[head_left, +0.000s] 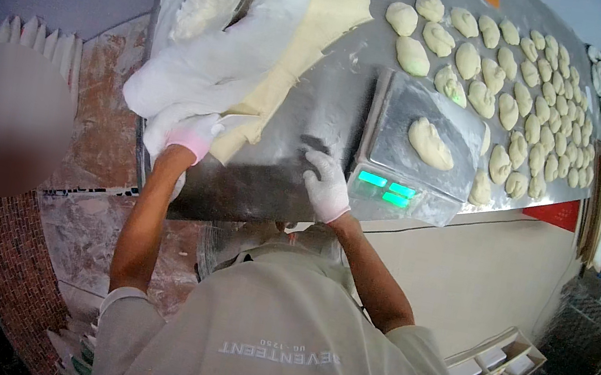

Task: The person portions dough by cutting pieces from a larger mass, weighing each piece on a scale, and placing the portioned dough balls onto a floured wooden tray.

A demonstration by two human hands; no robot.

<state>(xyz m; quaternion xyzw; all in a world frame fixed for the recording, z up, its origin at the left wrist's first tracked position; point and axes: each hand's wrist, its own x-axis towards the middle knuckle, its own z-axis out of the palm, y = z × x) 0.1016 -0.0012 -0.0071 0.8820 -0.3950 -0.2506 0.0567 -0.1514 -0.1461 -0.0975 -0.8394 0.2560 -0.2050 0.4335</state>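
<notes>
My left hand (196, 134), in a white glove with a pink cuff, is closed at the near end of a long dough slab (312, 31). A thin pale edge sticks out beside its fingers; whether it is a tool or dough I cannot tell. White cloth (240, 50) covers much of the slab. My right hand (327, 189), also gloved, rests over the metal table just left of a digital scale (393, 135). Its fingers are loosely bent and apart, with nothing visible in them. One dough piece (431, 143) lies on the scale, whose green display is lit.
Rows of shaped dough pieces (508, 111) cover the table right of the scale. A bowl of flour (212, 4) sits on the cloth at the far left. Below the table at right stands a divided box (496, 371). White sacks (39, 37) stand at the left.
</notes>
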